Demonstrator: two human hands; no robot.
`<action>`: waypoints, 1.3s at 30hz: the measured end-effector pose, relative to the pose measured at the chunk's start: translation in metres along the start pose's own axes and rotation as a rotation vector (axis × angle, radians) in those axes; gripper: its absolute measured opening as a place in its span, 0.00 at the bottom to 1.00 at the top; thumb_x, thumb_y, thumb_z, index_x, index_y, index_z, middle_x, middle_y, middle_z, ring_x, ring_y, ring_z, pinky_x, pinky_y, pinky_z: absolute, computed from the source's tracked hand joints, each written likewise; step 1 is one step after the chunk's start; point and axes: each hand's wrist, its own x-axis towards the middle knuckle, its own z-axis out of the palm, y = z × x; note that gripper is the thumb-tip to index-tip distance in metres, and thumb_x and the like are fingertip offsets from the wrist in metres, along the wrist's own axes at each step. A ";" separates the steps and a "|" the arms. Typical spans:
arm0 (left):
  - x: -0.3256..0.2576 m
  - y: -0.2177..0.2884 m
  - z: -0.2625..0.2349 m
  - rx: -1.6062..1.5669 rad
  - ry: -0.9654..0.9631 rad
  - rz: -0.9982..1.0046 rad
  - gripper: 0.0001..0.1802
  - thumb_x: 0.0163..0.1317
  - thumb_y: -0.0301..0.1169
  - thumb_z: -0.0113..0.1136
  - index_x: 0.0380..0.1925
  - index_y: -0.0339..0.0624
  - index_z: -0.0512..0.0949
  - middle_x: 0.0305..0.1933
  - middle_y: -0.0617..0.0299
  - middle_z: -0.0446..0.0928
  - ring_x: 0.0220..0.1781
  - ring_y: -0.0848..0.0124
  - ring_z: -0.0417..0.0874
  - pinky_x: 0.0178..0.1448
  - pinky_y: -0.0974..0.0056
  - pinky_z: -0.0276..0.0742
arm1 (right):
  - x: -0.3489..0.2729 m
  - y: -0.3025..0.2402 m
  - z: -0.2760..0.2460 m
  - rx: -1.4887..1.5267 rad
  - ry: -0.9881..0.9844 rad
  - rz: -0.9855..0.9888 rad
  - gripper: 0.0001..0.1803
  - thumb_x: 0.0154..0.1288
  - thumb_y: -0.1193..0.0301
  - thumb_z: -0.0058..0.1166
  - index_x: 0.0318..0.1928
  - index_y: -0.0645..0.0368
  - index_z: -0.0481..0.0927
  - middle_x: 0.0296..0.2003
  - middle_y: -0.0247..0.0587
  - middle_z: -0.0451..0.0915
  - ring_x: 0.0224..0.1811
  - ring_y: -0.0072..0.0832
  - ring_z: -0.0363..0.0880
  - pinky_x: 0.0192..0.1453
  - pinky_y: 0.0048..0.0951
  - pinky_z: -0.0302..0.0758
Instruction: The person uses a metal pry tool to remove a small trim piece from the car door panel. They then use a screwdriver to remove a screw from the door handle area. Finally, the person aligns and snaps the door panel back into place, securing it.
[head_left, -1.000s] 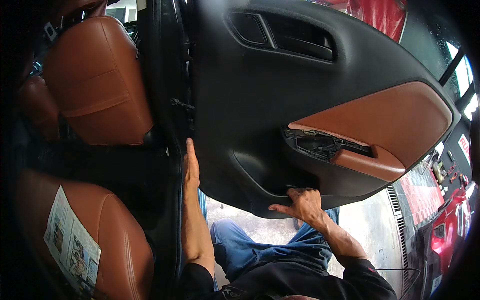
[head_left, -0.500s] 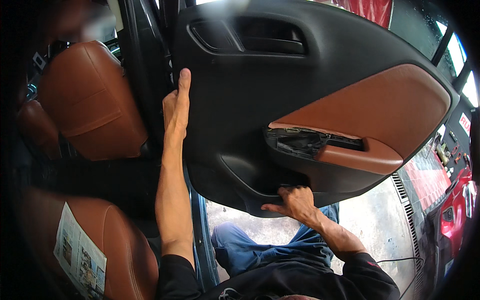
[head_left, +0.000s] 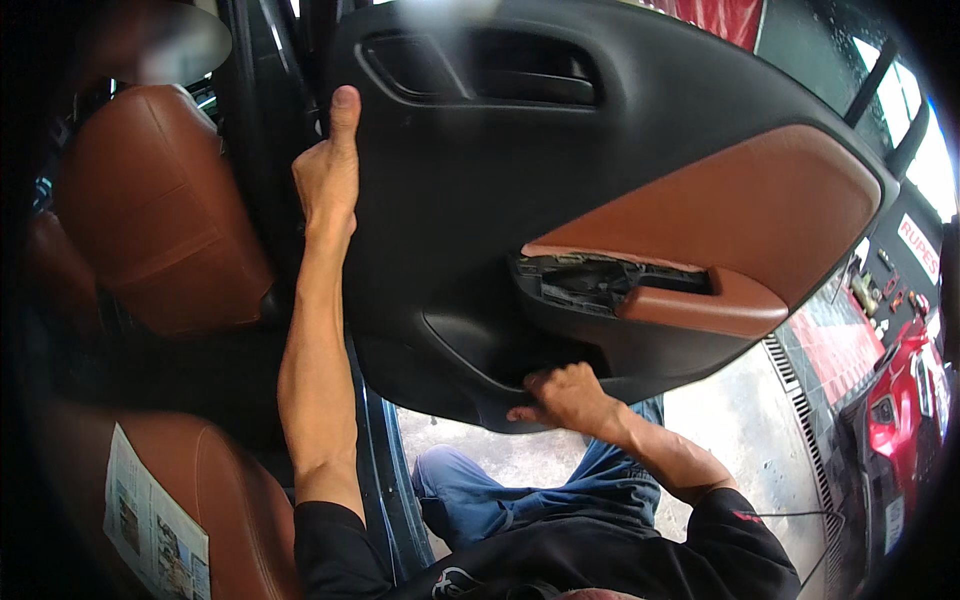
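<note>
Left hand (head_left: 328, 182) at door panel (head_left: 430, 210) edge; right hand (head_left: 568, 396) gripping pocket (head_left: 492, 350)

a brown leather seatback (head_left: 160, 210) stands at upper left, and below it a stitched brown leather seat cushion (head_left: 245, 500) bears a folded newspaper (head_left: 155, 530). at right, a pale concrete floor (head_left: 715, 420) is crossed by a slotted drain grate (head_left: 800, 420), with red and grey floor tiles (head_left: 840, 355) beyond it. a glossy red car (head_left: 905, 410) sits at the right edge, near a dark wall with a white sign (head_left: 920, 246) lettered in red. a thin black cable (head_left: 790, 514) curves at lower right; red sheeting (head_left: 728, 18) shows at the top.
</note>
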 end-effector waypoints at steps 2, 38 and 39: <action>-0.001 -0.005 0.008 0.006 0.001 0.011 0.49 0.46 0.85 0.59 0.09 0.48 0.63 0.17 0.68 0.62 0.25 0.74 0.66 0.34 0.61 0.67 | -0.002 -0.027 -0.037 -0.042 0.035 -0.123 0.27 0.66 0.48 0.65 0.38 0.64 0.87 0.34 0.51 0.87 0.38 0.43 0.89 0.34 0.41 0.84; 0.000 -0.008 -0.003 0.138 0.001 0.024 0.56 0.41 0.90 0.51 0.20 0.38 0.82 0.29 0.51 0.82 0.41 0.55 0.84 0.52 0.49 0.75 | 0.188 0.019 -0.228 -0.584 1.138 -0.185 0.12 0.65 0.66 0.65 0.28 0.60 0.82 0.38 0.40 0.78 0.42 0.41 0.72 0.47 0.41 0.68; -0.002 -0.005 -0.004 0.166 -0.033 0.005 0.57 0.42 0.91 0.49 0.23 0.38 0.84 0.32 0.48 0.84 0.47 0.50 0.85 0.58 0.45 0.73 | 0.191 0.022 -0.226 -0.564 1.174 -0.207 0.12 0.64 0.66 0.63 0.26 0.59 0.83 0.39 0.41 0.77 0.44 0.41 0.71 0.47 0.42 0.67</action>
